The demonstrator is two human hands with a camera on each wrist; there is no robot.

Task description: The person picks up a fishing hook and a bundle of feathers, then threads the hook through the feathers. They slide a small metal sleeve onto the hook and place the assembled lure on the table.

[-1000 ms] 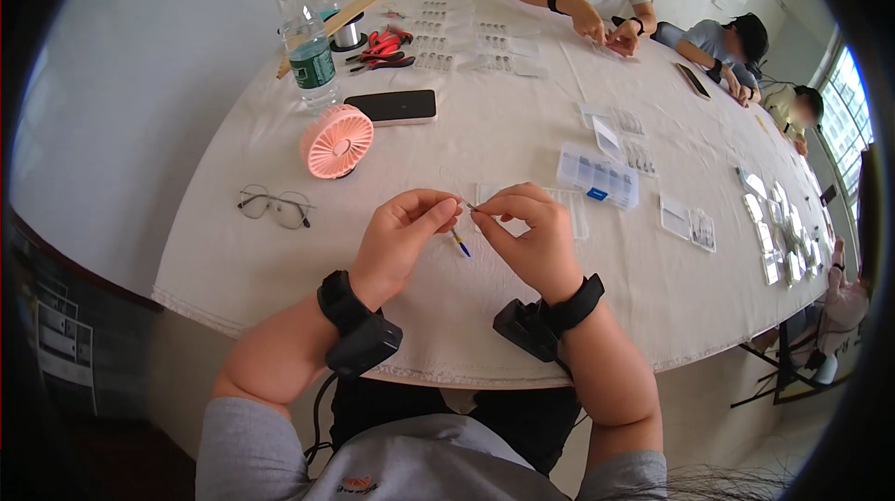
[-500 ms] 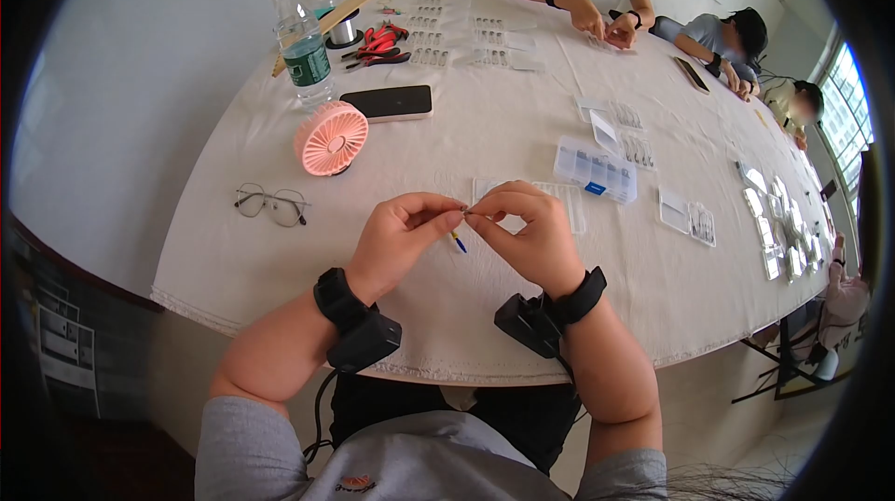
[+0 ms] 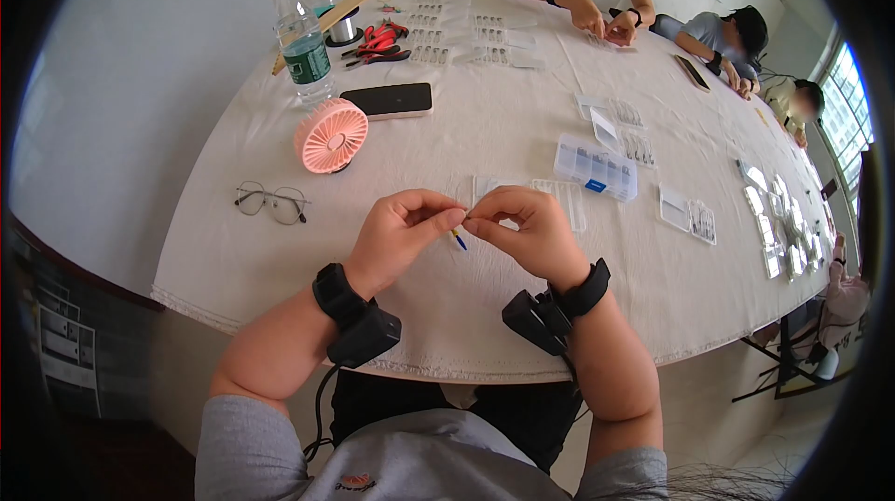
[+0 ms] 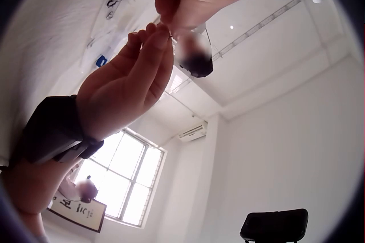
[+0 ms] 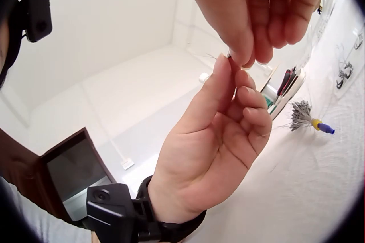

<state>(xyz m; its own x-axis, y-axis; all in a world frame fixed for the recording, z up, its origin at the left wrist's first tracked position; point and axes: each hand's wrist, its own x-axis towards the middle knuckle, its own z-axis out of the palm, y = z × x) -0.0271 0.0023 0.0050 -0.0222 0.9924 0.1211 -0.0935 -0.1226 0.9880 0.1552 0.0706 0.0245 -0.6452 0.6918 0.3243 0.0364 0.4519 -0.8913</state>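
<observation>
In the head view my left hand [image 3: 403, 233] and right hand [image 3: 531, 233] meet fingertip to fingertip above the table. Each pinches with thumb and forefinger at a tiny dark piece [image 5: 229, 55], mostly hidden by the fingertips. Hair-thin strands [image 5: 211, 56] stick out beside it in the right wrist view; I cannot tell what kind of piece it is. Below the hands, a bundle of thin grey stems [image 5: 300, 114] with a yellow and blue end lies on the white cloth. Just beyond the right hand is a clear flat tray [image 3: 571, 203], partly covered by that hand.
Glasses [image 3: 270, 204], a pink fan [image 3: 332, 136], a phone [image 3: 387, 101] and a water bottle [image 3: 306, 54] stand or lie to the left. Red-handled pliers [image 3: 378, 55] are farther back. A compartment box [image 3: 595, 169] and several small clear cases lie right. Other people sit around the table.
The fingertips of both hands have closed together, hiding the small piece that showed between them a second ago. The right wrist has turned slightly.
</observation>
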